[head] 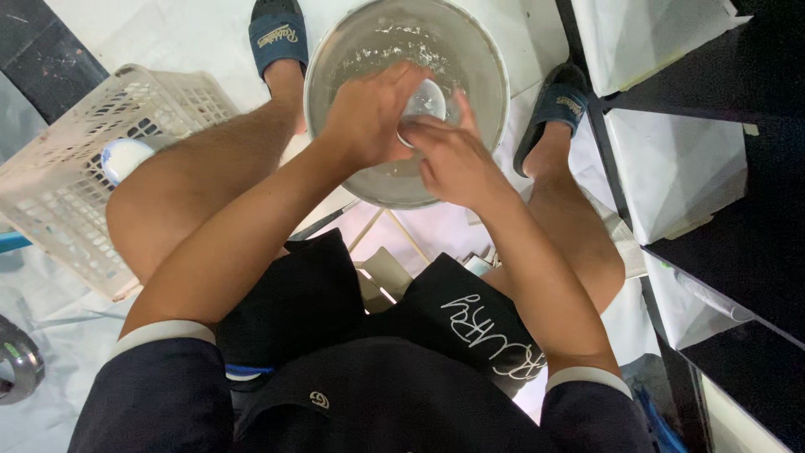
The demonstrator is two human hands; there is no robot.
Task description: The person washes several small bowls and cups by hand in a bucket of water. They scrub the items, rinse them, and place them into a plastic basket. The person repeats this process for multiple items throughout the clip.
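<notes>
My left hand (369, 113) is closed around a small clear glass cup (425, 102), fingers wrapped over its near side so that only the round rim and part of the wall show past my knuckles. My right hand (453, 159) meets it from the other side, fingers curled against the cup's lower edge and thumb pointing up beside it, so both hands are clamped on the same piece. The two hands touch each other at the fingertips.

The cup sits above the middle of a wide round metal basin (482, 59), held over the water rather than resting on the bottom, as far as I can see. The basin holds shallow soapy water with small patches of white foam near its far wall. It stands on the floor between my feet, each in a dark blue slide sandal (277, 33), one at the basin's left rim and one at its right.

My forearms run down from the hands across my bare knees to dark sleeves with white cuffs. To my left, well apart from the basin, a white plastic lattice basket (59, 201) lies tilted against my leg, with a white and blue rounded thing (126, 158) inside it. To my right stand dark shelves with white panels (671, 168).
</notes>
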